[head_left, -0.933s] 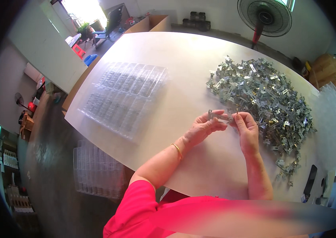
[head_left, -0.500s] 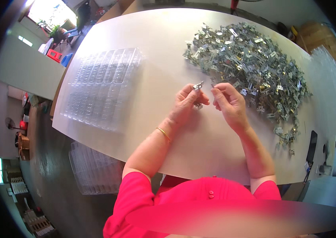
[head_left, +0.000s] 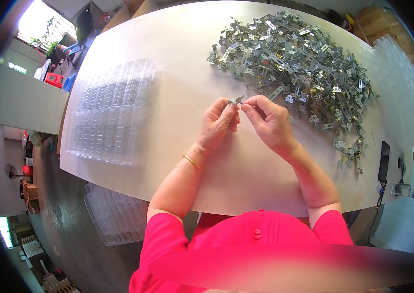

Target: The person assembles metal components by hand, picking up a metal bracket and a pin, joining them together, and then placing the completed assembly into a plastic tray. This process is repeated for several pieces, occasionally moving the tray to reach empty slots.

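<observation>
My left hand (head_left: 218, 124) is closed, pinching a small silvery metal bracket (head_left: 237, 100) that sticks up past the thumb and forefinger. Close beside it, my right hand (head_left: 271, 122) is closed too, its thumb and forefinger pressed together at the bracket's right end. Whatever lies between those right fingertips is hidden or too small to name. Just beyond my hands spreads a large heap of similar metal brackets (head_left: 290, 58), some with brass-coloured bits. Both hands hover over the pale table (head_left: 187, 161).
Clear plastic compartment trays (head_left: 109, 112) are stacked on the table's left. More clear trays (head_left: 116, 215) stand lower, beside the near-left edge. At the right lie a dark phone (head_left: 384, 160), a small clear container (head_left: 405, 190) and clear plastic sheeting (head_left: 396, 83).
My right hand has moved left until its fingertips meet the bracket in my left hand. The whole view has shifted slightly.
</observation>
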Action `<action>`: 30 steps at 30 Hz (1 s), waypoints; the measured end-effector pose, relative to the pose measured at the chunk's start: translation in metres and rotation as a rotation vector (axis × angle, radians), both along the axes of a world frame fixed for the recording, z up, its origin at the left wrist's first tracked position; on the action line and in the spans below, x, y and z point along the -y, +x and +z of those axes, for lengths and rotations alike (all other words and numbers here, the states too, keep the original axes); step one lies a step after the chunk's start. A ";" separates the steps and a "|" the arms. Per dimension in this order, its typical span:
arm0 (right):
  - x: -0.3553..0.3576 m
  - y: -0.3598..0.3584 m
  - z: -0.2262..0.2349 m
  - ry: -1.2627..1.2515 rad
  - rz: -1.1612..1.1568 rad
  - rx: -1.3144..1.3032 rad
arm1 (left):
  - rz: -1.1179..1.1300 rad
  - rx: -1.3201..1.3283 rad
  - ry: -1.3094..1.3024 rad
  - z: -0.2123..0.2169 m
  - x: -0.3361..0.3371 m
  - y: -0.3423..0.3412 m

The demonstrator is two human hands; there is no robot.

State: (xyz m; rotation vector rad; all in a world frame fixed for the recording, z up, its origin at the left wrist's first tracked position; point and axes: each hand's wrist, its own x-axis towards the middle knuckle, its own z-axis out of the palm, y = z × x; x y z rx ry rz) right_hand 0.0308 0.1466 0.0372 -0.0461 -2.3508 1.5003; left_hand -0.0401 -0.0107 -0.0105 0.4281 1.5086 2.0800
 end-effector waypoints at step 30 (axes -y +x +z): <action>-0.002 -0.004 0.001 -0.007 -0.090 -0.069 | 0.013 0.084 0.099 -0.003 0.000 -0.004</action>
